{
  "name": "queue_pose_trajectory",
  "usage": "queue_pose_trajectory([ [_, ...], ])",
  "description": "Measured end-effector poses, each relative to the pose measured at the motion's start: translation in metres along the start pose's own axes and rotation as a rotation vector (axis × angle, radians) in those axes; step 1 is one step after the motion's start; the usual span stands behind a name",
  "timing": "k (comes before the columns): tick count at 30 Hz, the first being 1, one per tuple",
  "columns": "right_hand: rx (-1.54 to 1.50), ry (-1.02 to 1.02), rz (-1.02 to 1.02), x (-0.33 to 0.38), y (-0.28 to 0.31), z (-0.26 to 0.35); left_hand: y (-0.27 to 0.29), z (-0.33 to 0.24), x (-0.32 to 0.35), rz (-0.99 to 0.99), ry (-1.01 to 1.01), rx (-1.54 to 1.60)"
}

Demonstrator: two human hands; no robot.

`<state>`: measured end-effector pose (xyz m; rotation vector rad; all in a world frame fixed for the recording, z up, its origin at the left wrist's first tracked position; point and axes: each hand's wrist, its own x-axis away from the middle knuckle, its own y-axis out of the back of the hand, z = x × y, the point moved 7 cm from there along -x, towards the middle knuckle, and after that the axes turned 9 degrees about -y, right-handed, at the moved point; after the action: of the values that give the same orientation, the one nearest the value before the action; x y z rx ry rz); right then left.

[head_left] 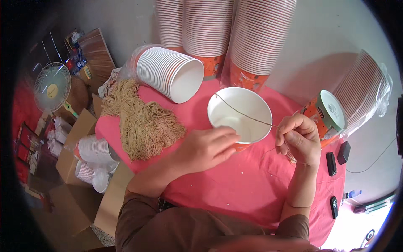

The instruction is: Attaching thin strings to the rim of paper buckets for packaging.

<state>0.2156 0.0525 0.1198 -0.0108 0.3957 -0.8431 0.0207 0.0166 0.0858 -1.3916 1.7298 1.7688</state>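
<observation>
In front of me stands a white-lined paper bucket (218, 115) with an orange outside. My right hand (300, 138) is closed in a pinch at the bucket's right, gripping a thin tan string (241, 112). The string runs from its fingers across the bucket's mouth to the far left rim. My left hand (210, 147) is at the near left rim, fingers stretched out and a little blurred; nothing shows in it. Left of the bucket lies a big pile of tan strings (147, 122). Under my right hand, a small item (291, 158) is partly hidden.
A nested stack of paper buckets (168, 69) lies on its side behind the strings. Tall wrapped stacks (262, 38) stand against the wall. At right are a green-lidded tub (333, 111), another stack (363, 92) and small black objects (331, 164). A cardboard box (75, 147) sits left.
</observation>
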Motion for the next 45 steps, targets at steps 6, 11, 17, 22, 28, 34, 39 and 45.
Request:
queue_pose_trajectory([
  [6,-0.063,0.020,0.041,-0.002,-0.001,-0.001,-0.001,0.030,0.008,0.081,0.082,0.005],
  [11,-0.088,-0.079,0.001,-0.004,-0.007,-0.011,0.019,0.040,0.005,-0.168,0.151,0.085],
  [17,-0.170,-0.110,0.138,-0.007,-0.038,-0.021,-0.023,-0.007,0.013,-0.026,0.448,1.023],
  [22,-0.029,0.012,0.056,-0.010,-0.031,-0.023,-0.039,-0.002,0.020,0.132,0.546,1.163],
  [28,0.051,0.127,-0.218,-0.014,0.009,-0.018,-0.017,0.022,0.021,-0.037,0.567,0.950],
  [34,0.730,0.127,-0.452,-0.015,0.025,-0.019,-0.002,0.030,0.017,-0.132,0.466,0.639],
  [39,1.187,0.103,-0.490,-0.009,-0.011,-0.003,-0.010,0.025,0.015,-0.104,0.361,0.513],
  [45,1.298,0.176,-0.403,-0.004,-0.043,-0.002,-0.015,0.018,0.014,-0.030,0.345,0.516],
])
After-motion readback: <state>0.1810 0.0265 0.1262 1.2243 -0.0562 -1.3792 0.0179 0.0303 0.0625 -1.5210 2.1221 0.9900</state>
